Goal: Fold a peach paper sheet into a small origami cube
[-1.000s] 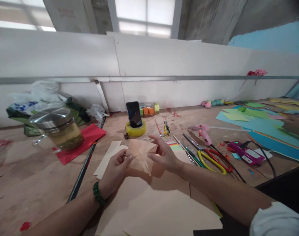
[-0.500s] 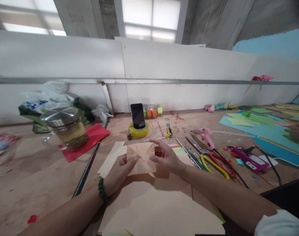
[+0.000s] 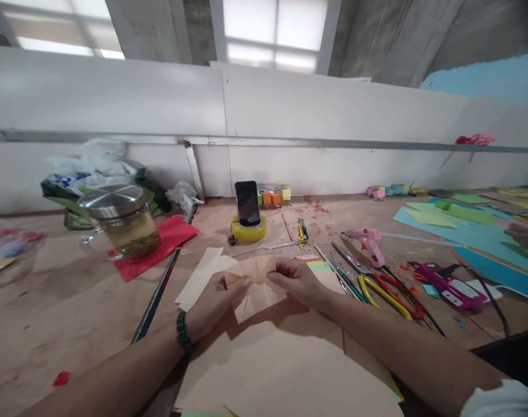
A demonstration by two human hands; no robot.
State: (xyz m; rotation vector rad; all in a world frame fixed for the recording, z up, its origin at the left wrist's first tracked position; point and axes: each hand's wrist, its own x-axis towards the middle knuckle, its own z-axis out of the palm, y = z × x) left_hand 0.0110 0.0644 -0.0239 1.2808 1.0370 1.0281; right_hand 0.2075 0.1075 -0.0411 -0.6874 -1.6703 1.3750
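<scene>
Between my hands is a small creased sheet of peach paper [image 3: 257,295], its fold lines meeting near the middle. My left hand [image 3: 218,298] pinches its left side, thumb on top. At its upper right edge, my right hand [image 3: 296,278] has thumb and fingers closed on the paper. Large sheets of the same peach paper [image 3: 285,365] lie below, nearest to me. A paler strip of paper [image 3: 203,278] rests just left of my hands. Behind the creased sheet, a phone [image 3: 247,202] leans upright in a roll of yellow tape [image 3: 248,231].
On the left stands a glass tea mug [image 3: 127,226] on red paper [image 3: 172,237]. To the right lie scissors [image 3: 354,260], red-and-yellow handles, a pink glue gun [image 3: 366,240], a purple power strip [image 3: 450,286] and a utility knife [image 3: 302,229]. Another person's hand [image 3: 524,234] is over coloured paper at far right.
My right hand has gone from spread fingers to a pinch on the paper's upper right. The sheet has turned slightly and its creases show more. The view has shifted a little.
</scene>
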